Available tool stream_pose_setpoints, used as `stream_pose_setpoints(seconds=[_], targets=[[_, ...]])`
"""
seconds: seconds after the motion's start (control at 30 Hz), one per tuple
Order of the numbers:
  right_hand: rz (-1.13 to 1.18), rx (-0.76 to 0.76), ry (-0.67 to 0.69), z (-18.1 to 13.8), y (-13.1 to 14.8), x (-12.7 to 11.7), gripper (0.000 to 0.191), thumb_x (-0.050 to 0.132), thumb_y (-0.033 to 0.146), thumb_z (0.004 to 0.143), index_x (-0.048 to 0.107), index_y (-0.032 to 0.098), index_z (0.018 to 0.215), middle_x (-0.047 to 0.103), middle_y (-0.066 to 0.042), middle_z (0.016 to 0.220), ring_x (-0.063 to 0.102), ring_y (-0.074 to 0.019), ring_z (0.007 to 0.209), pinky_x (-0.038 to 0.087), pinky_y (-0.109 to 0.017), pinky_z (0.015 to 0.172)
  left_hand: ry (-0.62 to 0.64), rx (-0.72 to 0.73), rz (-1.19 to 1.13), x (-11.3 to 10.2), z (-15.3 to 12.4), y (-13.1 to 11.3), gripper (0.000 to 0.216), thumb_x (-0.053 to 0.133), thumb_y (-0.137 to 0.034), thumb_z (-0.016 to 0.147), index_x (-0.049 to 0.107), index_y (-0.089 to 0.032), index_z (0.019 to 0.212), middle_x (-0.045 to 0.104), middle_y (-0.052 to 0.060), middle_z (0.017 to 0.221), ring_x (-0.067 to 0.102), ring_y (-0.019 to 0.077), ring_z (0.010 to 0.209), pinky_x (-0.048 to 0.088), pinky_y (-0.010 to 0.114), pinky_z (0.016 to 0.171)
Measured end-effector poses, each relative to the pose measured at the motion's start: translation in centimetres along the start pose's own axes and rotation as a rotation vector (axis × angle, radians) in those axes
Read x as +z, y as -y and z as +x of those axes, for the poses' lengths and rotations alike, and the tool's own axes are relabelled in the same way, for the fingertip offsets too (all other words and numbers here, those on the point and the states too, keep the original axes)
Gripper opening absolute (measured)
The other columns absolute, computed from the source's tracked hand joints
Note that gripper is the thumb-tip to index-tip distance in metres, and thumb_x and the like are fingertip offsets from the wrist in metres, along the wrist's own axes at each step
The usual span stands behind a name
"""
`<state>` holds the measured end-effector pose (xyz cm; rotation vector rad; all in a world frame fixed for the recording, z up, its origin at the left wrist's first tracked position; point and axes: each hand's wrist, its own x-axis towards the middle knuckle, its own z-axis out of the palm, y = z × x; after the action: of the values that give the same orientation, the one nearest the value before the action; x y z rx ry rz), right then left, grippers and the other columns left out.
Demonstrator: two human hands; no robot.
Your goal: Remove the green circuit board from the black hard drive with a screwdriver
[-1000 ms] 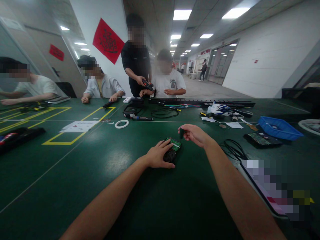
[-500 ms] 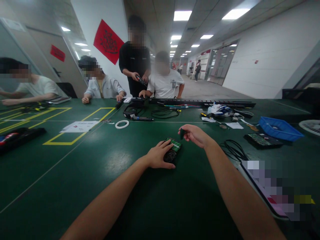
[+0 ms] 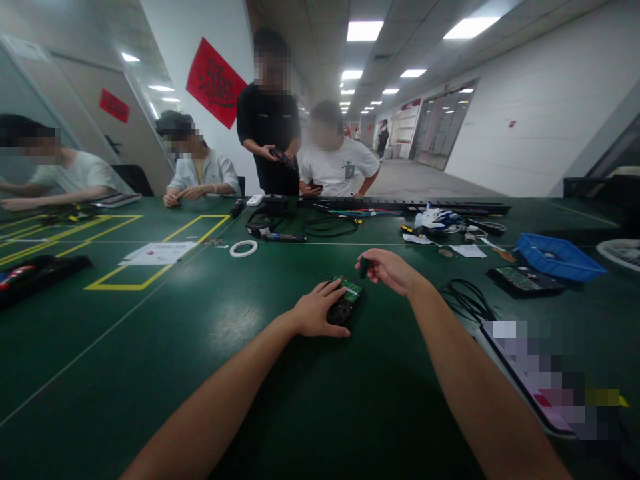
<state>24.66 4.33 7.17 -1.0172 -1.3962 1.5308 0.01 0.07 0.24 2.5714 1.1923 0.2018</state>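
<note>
A hard drive (image 3: 345, 308) with a green circuit board facing up lies on the green table in front of me. My left hand (image 3: 321, 310) grips it from the left, fingers across the board and thumb along the near side. In my right hand (image 3: 384, 270) a screwdriver (image 3: 363, 268) with a dark handle is pinched upright between thumb and fingers. Its tip points down at the drive's far right corner; whether it touches a screw is too small to tell.
At right lie another circuit-board device (image 3: 526, 280), a blue tray (image 3: 560, 257), black cables (image 3: 465, 300) and a pink-screened tablet (image 3: 537, 393). Farther back are a white ring (image 3: 243, 249), a pen-shaped electric screwdriver (image 3: 284, 237) and gloves (image 3: 437, 217). Several people are across the table.
My hands, the drive and the screwdriver look nearly still. Across the table, a person in a light shirt has drawn a hand back, and the white-shirted person's hand has lifted, now holding a phone.
</note>
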Motion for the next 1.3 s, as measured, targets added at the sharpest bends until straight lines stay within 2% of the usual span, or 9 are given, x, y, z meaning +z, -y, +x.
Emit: stream_pose_setpoints(seconds=[0.5,1.3], targets=[[-0.051,-0.019,0.007,-0.04,0.14,-0.04,0.025,0.059,0.037,0.091,0.071,0.017,0.101,0.073,-0.010,0.092,0.052,-0.0126,0.057,0.037,-0.025,0.046,-0.003,0.001,0.003,-0.04,-0.10,-0.04,0.118,0.063,-0.088,0.067,0.021,-0.031,0.162,0.013,0.005,0.170,0.015,0.0404,0.154,0.024,0.056,0.122],[-0.045,0.005,0.009,-0.16,0.29,0.13,0.024,0.056,0.034,0.091,0.070,0.016,0.096,0.073,-0.011,0.093,0.050,-0.0123,0.057,0.035,-0.025,0.046,0.012,-0.010,0.001,-0.33,-0.23,-0.32,0.118,0.063,-0.087,0.067,0.021,-0.031,0.161,0.012,0.005,0.170,0.013,0.0392,0.154,0.024,0.056,0.122]])
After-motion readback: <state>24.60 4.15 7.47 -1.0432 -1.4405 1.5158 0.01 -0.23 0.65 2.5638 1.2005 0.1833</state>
